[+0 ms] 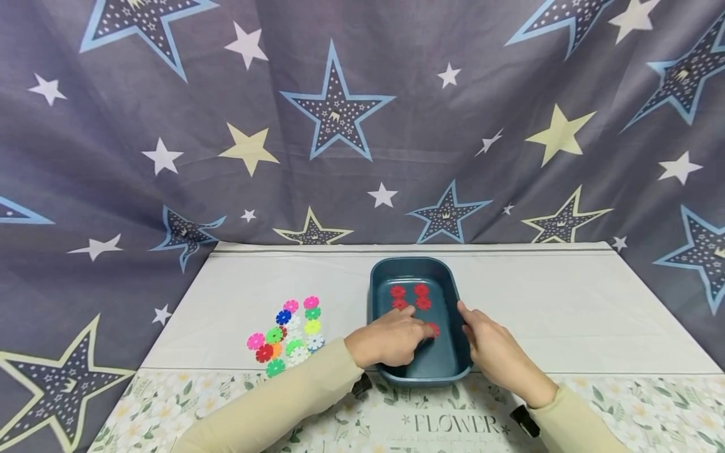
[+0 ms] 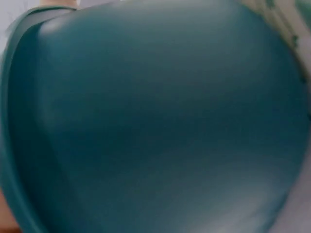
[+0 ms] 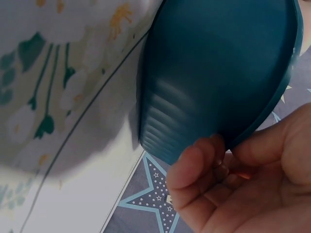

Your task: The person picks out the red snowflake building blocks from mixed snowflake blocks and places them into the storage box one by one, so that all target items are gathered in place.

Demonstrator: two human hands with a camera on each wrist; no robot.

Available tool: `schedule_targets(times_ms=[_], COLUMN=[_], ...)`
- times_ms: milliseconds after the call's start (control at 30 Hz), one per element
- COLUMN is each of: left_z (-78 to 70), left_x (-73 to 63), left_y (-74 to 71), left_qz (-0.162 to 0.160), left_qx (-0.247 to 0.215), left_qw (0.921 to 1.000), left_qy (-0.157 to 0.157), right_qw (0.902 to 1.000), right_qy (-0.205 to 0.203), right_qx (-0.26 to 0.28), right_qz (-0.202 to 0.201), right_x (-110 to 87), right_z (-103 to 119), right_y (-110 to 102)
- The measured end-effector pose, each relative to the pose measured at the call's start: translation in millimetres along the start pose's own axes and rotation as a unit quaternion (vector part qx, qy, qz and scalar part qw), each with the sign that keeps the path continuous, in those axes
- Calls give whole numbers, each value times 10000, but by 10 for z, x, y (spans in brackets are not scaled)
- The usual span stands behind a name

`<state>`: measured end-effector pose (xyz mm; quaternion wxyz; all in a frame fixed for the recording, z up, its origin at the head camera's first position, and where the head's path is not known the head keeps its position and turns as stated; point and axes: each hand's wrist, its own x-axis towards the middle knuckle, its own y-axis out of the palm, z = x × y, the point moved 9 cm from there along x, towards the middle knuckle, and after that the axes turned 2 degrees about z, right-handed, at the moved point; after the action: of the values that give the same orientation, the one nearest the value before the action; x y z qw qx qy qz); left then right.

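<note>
A deep dark teal tray [image 1: 421, 371] holds several red flower-shaped plastic discs [image 1: 422, 303], which lie flat in its far half. My left hand [image 1: 392, 336] reaches over the left rim, a finger extended onto another red disc [image 1: 435, 328] nearer the tray's middle. That finger covers part of the disc. On the tray's right side, my right hand [image 1: 491, 343] grips the rim. From the right wrist view, thumb and curled fingers of the right hand [image 3: 243, 179] pinch the edge of the tray [image 3: 218, 63]. The tray's wall [image 2: 165, 116] fills most of the left wrist view.
Left of the tray lies a loose cluster of flower discs [image 1: 294, 347] in pink, green, blue, white, yellow, orange and red. White cloth with a floral front band [image 1: 442, 418] covers the table. A grey star-patterned curtain [image 1: 351, 176] hangs behind it.
</note>
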<state>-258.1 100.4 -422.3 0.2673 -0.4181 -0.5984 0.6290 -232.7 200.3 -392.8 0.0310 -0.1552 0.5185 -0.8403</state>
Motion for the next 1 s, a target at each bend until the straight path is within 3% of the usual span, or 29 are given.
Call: schedule_targets(times_ms=[100, 267, 467, 633, 733, 833, 1000], left_z=[-3, -47, 21, 50, 76, 146, 469], left_x=[-1, -8, -21, -29, -55, -153, -532], left_y=[-27, -13, -7, 2, -85, -303, -686], left_qz=[-41, 150, 307, 345, 72, -550, -1556], left_qx=[60, -26, 40, -37, -36, -67, -526], left_qw=[10000, 9999, 9991, 9989, 9998, 9985, 9864], left_qy=[-60, 58, -281, -313, -184, 14, -84], right_qw=[10000, 10000, 9999, 9998, 9998, 9998, 9999], right_qy=[-21, -66, -142, -157, -159, -158, -93], right_qx=[3, -4, -45, -66, -58, -57, -77], right_qz=[-23, -18, -81, -94, -86, -82, -53], right_x=[-4, -6, 2, 6, 5, 0, -16], right_z=[8, 34, 65, 71, 69, 58, 16], right_y=[-3, -4, -21, -20, -12, -7, -8])
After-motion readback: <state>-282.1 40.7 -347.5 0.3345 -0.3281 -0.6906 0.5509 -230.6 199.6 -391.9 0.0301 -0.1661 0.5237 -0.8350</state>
